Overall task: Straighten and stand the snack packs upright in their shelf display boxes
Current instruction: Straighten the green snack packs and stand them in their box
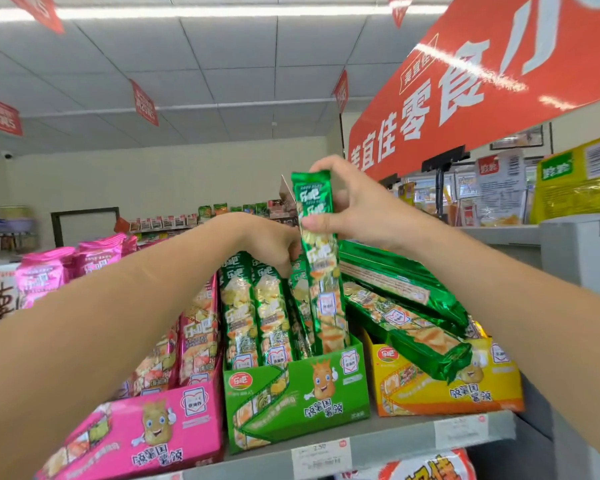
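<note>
Hands at the green display box (297, 386)
Right hand (352, 206) pinches a green snack pack (322, 275); left hand (269, 242) fingers are hidden, grip unclear.

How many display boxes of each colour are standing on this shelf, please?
Pink display box: 1
Green display box: 1
Yellow display box: 1
Total: 3

left hand (267, 242) fingertips: hidden among packs (253, 306) | price tag (321, 457): blurred
</note>
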`<state>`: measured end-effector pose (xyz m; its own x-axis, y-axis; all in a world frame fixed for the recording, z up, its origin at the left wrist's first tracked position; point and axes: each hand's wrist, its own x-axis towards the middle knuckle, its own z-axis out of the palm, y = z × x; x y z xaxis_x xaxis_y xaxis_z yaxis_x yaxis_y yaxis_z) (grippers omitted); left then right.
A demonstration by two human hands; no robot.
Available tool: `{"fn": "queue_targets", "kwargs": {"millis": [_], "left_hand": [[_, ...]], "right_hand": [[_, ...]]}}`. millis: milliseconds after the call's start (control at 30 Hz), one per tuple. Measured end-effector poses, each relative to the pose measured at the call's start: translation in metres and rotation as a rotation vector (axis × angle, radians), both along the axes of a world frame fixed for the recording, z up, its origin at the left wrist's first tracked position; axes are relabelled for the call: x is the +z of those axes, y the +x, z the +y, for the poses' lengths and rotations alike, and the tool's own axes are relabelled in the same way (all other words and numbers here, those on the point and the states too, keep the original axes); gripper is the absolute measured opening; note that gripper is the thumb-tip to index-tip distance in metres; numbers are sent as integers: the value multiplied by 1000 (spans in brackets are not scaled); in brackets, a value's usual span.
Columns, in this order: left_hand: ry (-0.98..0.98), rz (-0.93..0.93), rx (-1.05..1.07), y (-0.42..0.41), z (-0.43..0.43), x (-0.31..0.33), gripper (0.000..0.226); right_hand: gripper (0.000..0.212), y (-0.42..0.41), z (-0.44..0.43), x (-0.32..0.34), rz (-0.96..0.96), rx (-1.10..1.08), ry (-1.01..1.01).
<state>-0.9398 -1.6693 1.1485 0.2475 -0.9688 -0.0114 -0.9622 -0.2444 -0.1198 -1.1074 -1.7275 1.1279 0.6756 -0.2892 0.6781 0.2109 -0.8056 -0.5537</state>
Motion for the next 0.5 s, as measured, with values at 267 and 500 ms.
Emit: {"fn": "queue_targets", "kwargs": {"millis": [267,500], "left_hand": [[16,54,-15,-3,-4,5,83],[144,18,30,-8,-17,3,82]], "right_hand": [[60,3,-12,-2,368,-213,-261],[126,-3,-20,-7,676,-329,-364]]}}
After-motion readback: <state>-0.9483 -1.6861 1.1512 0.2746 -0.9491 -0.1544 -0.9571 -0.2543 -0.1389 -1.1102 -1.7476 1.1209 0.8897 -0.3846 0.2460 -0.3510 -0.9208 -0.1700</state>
